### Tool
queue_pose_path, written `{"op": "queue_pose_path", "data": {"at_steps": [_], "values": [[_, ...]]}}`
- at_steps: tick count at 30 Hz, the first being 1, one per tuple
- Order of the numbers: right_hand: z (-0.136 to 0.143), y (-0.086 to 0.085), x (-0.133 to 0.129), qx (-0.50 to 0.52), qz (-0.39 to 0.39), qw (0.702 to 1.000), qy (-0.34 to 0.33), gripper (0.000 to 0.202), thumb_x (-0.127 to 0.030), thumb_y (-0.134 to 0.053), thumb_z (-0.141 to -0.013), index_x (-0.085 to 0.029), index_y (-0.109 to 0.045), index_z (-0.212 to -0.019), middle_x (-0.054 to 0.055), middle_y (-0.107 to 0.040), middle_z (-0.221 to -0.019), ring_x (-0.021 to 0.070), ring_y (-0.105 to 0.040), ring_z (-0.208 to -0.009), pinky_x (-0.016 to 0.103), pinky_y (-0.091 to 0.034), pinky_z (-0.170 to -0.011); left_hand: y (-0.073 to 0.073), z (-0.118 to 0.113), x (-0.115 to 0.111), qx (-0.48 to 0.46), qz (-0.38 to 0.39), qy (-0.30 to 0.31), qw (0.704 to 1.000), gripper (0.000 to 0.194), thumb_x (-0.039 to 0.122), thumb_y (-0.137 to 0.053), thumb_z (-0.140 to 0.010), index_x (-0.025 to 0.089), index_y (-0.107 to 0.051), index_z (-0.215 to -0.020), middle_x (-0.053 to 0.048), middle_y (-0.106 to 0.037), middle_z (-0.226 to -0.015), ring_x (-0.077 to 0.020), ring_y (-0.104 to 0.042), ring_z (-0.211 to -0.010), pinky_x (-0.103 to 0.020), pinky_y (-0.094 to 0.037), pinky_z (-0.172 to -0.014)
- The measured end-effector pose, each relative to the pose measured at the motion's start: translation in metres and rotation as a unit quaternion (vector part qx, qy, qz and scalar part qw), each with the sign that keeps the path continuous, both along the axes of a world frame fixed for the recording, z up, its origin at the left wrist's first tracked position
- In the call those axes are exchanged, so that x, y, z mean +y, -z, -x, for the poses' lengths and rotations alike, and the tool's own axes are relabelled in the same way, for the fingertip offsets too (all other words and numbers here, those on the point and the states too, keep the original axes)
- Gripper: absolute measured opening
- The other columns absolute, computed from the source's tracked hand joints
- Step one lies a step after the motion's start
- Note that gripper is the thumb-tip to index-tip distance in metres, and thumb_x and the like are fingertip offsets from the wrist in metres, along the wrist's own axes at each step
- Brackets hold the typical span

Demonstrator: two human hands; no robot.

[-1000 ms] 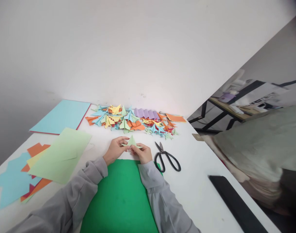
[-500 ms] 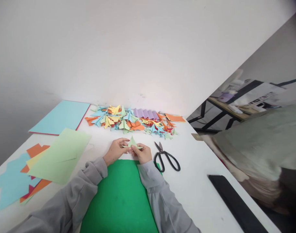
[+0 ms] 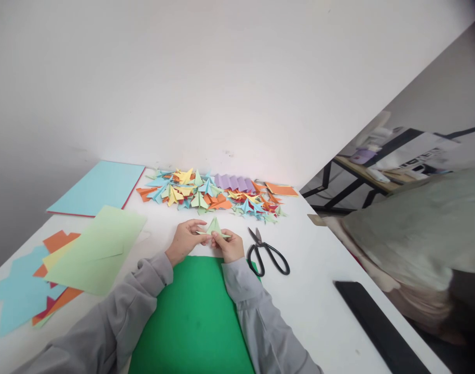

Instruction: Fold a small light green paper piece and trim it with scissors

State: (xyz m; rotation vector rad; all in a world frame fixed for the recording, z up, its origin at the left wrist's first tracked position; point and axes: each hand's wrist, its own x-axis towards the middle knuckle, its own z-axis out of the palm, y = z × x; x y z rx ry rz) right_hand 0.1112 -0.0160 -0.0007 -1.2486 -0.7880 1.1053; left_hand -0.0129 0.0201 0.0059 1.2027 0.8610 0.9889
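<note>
1. Your left hand (image 3: 185, 241) pinches the pale green paper plane (image 3: 214, 226) by one wing, thumb and fingers nearly closed.
2. Your right hand (image 3: 231, 245) grips its other side, fingers closed.
3. The plane sits between the colourful paper pile (image 3: 200, 201) and the dark green sheet (image 3: 194, 311).
4. Dark lettering marks the white item (image 3: 412, 151) at right, too blurred to read surely.

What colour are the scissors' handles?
The scissors' handles are black, seen best in the head view.
</note>
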Motion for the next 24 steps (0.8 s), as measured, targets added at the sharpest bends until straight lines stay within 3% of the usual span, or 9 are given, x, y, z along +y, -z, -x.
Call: {"op": "queue_pose_path", "data": {"at_steps": [9,24], "values": [[-0.0031,0.0021,0.0016,-0.004,-0.014,1.000,0.023,0.026,-0.037,-0.071,-0.051,-0.015,-0.058,-0.052,-0.002,-0.056,-0.042,0.0078,-0.048,-0.037,0.020,-0.039,-0.039,0.0005,0.0011,0.0019,-0.029,0.006,-0.012,0.999,0.031,0.022,-0.068,-0.056,0.010,-0.059,-0.082,-0.001,-0.063,-0.058,-0.0116,-0.058,-0.050,-0.025,-0.049,-0.054],[-0.0041,0.0066,0.0023,-0.004,-0.004,0.999,0.031,0.025,-0.036,-0.071,-0.051,-0.015,-0.060,-0.055,-0.002,-0.058,-0.046,0.0083,-0.049,-0.039,0.021,-0.039,-0.041,-0.0016,0.0012,0.0017,-0.034,0.039,-0.053,0.997,0.046,0.020,-0.072,-0.049,0.008,-0.059,-0.091,-0.005,-0.067,-0.063,-0.0154,-0.061,-0.055,-0.030,-0.052,-0.056]]}}
